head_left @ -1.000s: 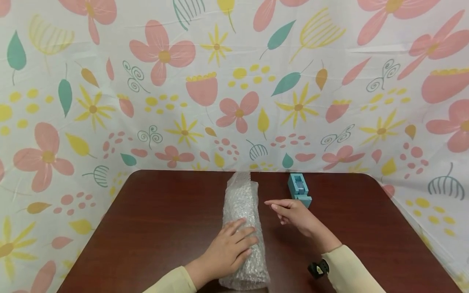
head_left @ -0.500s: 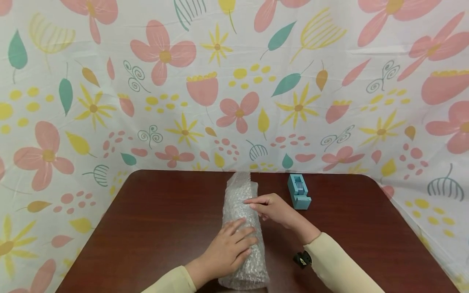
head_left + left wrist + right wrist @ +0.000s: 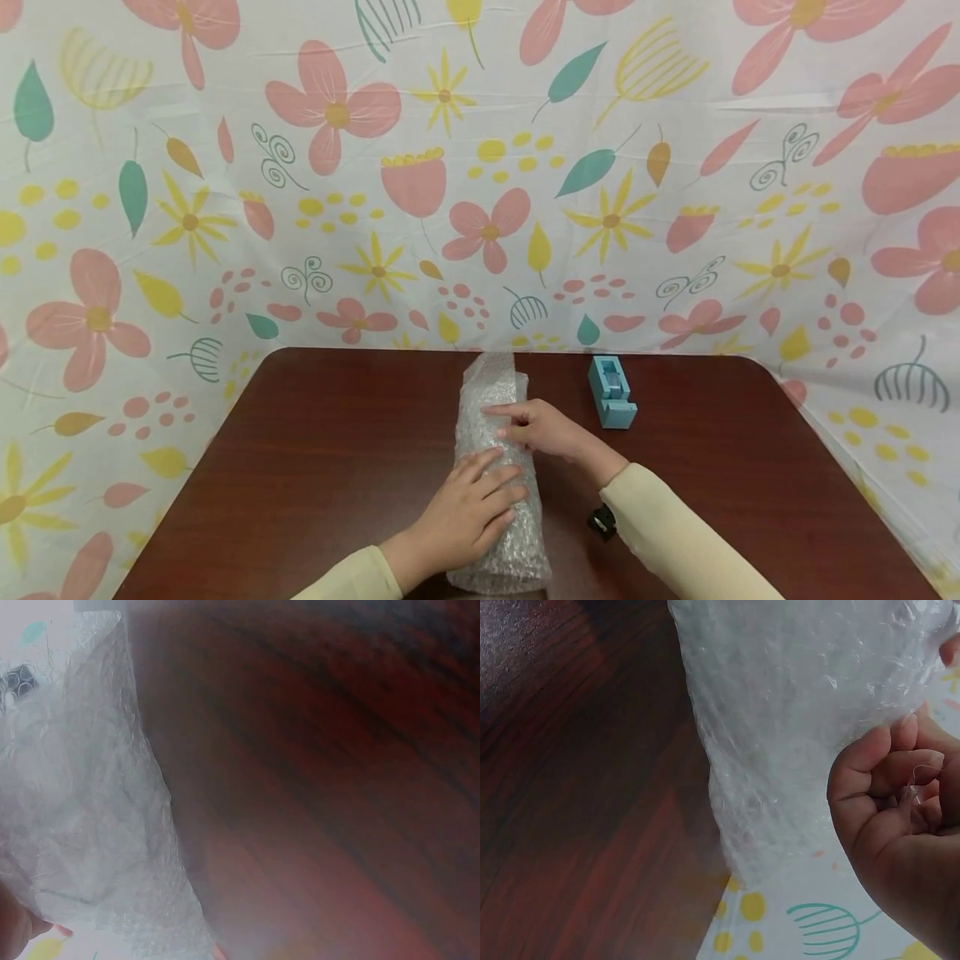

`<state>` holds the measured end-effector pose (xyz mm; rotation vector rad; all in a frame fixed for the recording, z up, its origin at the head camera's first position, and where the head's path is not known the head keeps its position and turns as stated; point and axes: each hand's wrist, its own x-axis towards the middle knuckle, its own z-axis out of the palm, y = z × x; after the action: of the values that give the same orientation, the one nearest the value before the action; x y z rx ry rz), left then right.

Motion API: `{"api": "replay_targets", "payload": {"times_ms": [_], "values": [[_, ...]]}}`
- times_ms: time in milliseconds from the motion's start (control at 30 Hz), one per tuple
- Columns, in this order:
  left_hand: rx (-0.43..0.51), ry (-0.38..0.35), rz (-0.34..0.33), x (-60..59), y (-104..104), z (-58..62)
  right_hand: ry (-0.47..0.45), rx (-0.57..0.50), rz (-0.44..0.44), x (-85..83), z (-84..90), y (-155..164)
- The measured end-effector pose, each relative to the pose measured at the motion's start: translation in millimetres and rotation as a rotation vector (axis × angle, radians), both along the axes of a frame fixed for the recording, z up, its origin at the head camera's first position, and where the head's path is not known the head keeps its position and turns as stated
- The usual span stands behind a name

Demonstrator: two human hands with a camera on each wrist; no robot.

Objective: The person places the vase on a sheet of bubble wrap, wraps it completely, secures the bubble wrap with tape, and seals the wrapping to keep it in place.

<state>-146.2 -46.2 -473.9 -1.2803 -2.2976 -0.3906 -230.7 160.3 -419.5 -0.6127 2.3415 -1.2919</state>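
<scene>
My left hand (image 3: 467, 510) presses spread fingers on the bubble-wrap roll (image 3: 495, 433); my right hand (image 3: 542, 427) touches it, index extended, other fingers seemingly curled.

One bubble-wrap bundle (image 3: 495, 467), one tape dispenser (image 3: 612, 402)

The right hand (image 3: 542, 429) is no longer beside the blue tape dispenser (image 3: 612, 392); it now lies over on the bubble-wrapped bundle (image 3: 495, 467), its forefinger stretched across the top of the wrap. Its sleeve (image 3: 675, 533) reaches further in over the table (image 3: 315, 450), towards the bundle.
</scene>
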Motion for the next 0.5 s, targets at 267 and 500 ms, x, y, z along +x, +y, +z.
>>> {"api": "replay_targets", "payload": {"times_ms": [267,500], "values": [[-0.008,-0.018,0.009,1.0,-0.5,0.0,-0.053,0.072,-0.012,-6.4,0.5,-4.2],[0.003,-0.007,0.007,0.8,0.7,-1.7,-0.011,0.103,-0.042,-5.0,-3.2,-8.3]]}}
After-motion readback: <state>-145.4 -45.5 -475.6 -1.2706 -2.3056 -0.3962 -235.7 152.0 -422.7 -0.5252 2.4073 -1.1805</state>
